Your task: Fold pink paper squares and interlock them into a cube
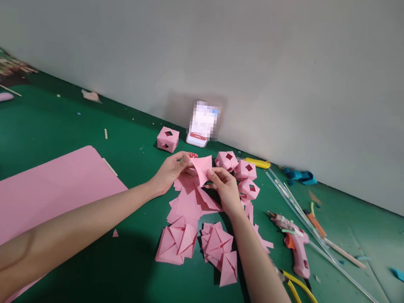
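Observation:
Between both hands a small piece of pink paper (202, 167) is held up, bent into a curve. My left hand (170, 171) pinches its left edge, and my right hand (224, 184) grips the lower right side with thumb and fingers. Loose pink paper pieces (187, 202) lie in a pile just below the hands. Nearer to me are two stacks of folded pink squares, a left stack (176, 244) and a right stack (217, 243). Pink paper cubes with diamond holes stand behind: one cube (168, 139) at the left, several (246, 170) at the right.
A phone (203, 123) leans on the wall. Large pink sheets (48, 184) cover the left. To the right lie a yellow cutter (257, 163), a pink glue gun (295, 241), clear glue sticks (292, 203) and a yellow-handled tool (307, 295) partly behind my right arm.

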Available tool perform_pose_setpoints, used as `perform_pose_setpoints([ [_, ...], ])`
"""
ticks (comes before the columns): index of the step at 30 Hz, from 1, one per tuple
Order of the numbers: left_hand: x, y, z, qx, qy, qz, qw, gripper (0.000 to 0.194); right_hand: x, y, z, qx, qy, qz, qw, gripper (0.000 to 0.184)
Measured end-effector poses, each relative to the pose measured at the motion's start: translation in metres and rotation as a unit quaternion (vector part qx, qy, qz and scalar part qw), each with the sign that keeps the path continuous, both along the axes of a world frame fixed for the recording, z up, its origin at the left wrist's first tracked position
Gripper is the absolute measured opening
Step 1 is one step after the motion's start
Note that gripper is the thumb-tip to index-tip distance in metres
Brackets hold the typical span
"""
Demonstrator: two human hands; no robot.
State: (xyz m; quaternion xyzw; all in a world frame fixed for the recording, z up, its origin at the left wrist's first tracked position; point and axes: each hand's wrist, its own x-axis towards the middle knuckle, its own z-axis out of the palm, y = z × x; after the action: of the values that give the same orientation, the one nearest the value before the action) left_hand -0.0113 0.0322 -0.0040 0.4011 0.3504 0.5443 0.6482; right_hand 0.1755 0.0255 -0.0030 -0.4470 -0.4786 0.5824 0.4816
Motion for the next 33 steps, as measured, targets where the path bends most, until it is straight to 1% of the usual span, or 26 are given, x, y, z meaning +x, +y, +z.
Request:
perform_pose_setpoints([
  [4, 0.001, 0.0, -0.002, 0.015, 0.017, 0.01, 1.0, 0.064, -0.001, -0.001, 0.0, 0.009, -0.028, 0.005, 1.0, 0.03],
  [8, 0.0, -0.002, -0.004, 0.036, 0.072, 0.002, 0.997, 0.065, -0.002, -0.002, 0.0, 0.02, -0.042, 0.018, 0.999, 0.029],
  [11, -0.001, -0.004, -0.003, 0.054, 0.106, 0.002, 0.993, 0.065, -0.001, -0.003, 0.0, 0.032, -0.071, 0.048, 0.996, 0.028],
  [15, -0.002, -0.004, -0.002, 0.085, 0.136, 0.004, 0.987, 0.061, -0.002, -0.005, 0.003, 0.053, -0.107, 0.103, 0.988, 0.026],
  [18, -0.002, -0.004, -0.003, 0.107, 0.143, 0.006, 0.984, 0.058, -0.003, -0.007, 0.005, 0.061, -0.122, 0.119, 0.983, 0.025],
  [24, -0.001, -0.006, -0.002, 0.08, 0.141, -0.014, 0.987, 0.05, -0.005, -0.007, 0.007, 0.06, -0.133, 0.128, 0.981, 0.026],
  [31, 0.001, -0.006, 0.0, 0.075, 0.149, 0.017, 0.986, 0.049, -0.006, -0.008, 0.012, 0.059, -0.178, 0.129, 0.974, 0.039],
  [33, 0.002, -0.006, 0.002, 0.078, 0.15, 0.024, 0.985, 0.051, -0.006, -0.008, 0.013, 0.06, -0.179, 0.132, 0.973, 0.039],
])
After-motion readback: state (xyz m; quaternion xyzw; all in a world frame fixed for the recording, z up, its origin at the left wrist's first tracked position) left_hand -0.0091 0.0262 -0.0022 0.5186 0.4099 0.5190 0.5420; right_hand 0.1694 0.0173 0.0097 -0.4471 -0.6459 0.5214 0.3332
